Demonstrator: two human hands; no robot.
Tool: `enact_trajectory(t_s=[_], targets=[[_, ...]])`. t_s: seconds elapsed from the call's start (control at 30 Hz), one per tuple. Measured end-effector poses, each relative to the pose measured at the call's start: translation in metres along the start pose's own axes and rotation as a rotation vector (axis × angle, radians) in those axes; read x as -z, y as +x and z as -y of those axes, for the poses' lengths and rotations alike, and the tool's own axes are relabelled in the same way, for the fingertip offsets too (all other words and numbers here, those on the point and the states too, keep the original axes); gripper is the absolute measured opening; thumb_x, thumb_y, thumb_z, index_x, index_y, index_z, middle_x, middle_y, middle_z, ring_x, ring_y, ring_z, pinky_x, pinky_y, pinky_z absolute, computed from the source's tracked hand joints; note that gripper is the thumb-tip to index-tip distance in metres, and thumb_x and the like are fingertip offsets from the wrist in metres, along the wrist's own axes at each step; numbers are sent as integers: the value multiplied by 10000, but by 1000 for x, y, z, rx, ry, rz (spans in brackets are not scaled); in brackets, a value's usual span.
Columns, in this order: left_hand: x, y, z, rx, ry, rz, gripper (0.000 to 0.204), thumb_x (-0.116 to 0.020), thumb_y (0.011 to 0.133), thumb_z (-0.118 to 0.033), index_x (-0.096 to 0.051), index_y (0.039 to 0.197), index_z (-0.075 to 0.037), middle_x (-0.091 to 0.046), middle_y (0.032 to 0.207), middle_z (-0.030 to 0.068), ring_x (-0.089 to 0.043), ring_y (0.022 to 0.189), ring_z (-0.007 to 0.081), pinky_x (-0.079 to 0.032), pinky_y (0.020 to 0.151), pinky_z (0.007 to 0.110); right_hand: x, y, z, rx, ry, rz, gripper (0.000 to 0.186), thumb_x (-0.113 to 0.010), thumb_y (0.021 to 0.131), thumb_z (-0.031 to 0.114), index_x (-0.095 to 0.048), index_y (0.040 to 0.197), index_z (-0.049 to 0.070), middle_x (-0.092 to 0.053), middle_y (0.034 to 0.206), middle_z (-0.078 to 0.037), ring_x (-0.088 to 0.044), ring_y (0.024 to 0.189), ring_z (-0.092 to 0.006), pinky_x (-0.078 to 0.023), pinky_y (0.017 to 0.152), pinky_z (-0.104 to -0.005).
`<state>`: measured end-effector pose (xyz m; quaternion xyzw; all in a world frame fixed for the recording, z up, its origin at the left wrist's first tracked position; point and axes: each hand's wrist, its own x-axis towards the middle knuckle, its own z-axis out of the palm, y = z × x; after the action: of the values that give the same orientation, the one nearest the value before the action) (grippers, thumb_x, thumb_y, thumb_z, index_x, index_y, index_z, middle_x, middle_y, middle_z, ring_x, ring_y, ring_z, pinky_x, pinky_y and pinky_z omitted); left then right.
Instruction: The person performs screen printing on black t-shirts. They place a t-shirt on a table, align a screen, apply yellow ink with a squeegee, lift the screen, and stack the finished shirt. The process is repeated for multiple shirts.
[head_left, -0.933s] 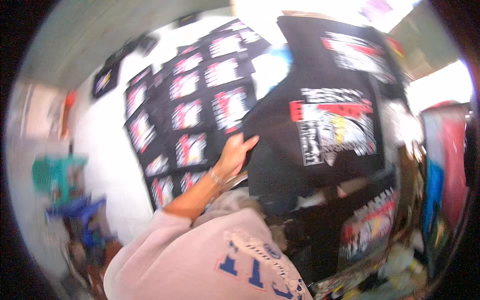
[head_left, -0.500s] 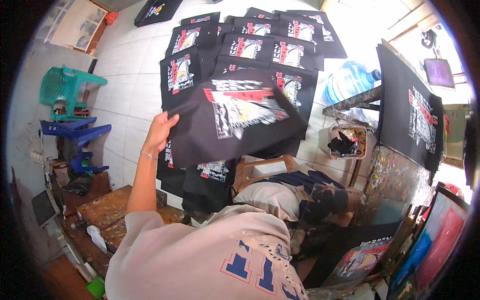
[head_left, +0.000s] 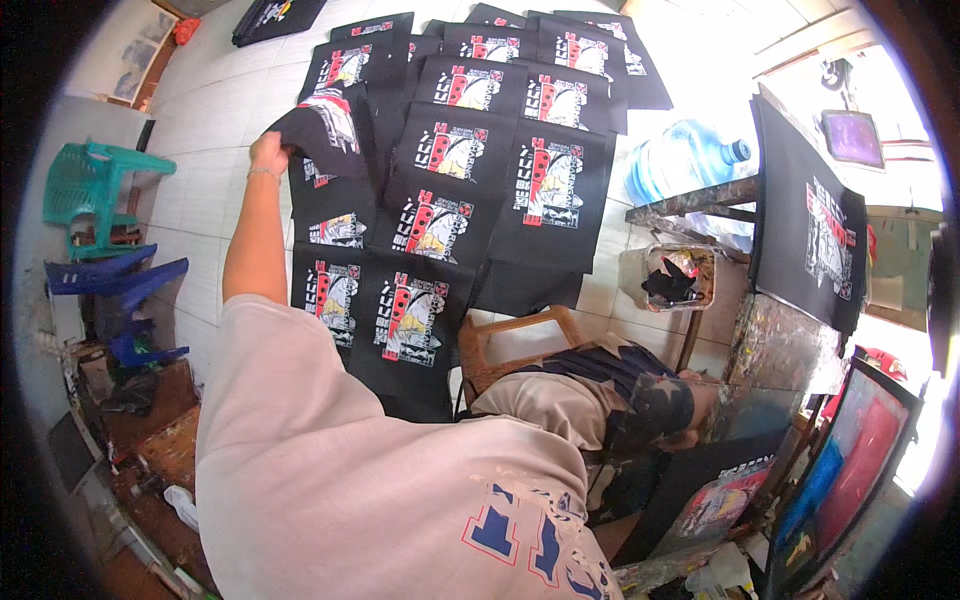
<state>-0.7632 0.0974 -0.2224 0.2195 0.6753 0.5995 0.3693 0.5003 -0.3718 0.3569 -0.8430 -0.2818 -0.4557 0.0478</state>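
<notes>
My left hand reaches forward over the tiled floor, its fingers closed on the edge of a black printed fabric panel. The panel is bent and tilted, its near corner in my grip, over the left column of laid-out panels. Many similar black panels with red, white and yellow prints lie overlapping in rows on the floor, print side up. My right hand is out of view.
A stack of printed panels leans on a paint-stained stand at the right. Beside it are a clear water jug and a plastic container. Green and blue plastic stools stand at the left; another black stack lies at the back.
My left hand has carried the panel forward and left, from above the middle of the rows to the left column. More of the laid-out prints now show.
</notes>
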Motion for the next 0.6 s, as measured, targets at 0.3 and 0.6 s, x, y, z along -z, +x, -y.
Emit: enact_trajectory(t_s=[0.3, 0.6], targets=[[116, -110, 137, 352, -123, -283, 735, -794, 811, -531, -553, 1336, -77, -642, 1288, 168, -639, 1149, 399, -509, 940, 604, 19, -35, 4, -58, -91, -15, 584, -543, 1009, 558, -792, 960, 32, -747, 896, -210, -682, 802, -417, -522, 731, -516], [84, -297, 226, 619, 973, -471, 530, -678, 856, -328, -684, 1126, 129, -706, 1208, 268, -690, 1121, 380, -525, 977, 494, -21, -66, 62, -139, 124, 68, 563, -585, 990, 529, -783, 981, 3, -744, 911, -235, -682, 855, -416, -524, 781, -521]])
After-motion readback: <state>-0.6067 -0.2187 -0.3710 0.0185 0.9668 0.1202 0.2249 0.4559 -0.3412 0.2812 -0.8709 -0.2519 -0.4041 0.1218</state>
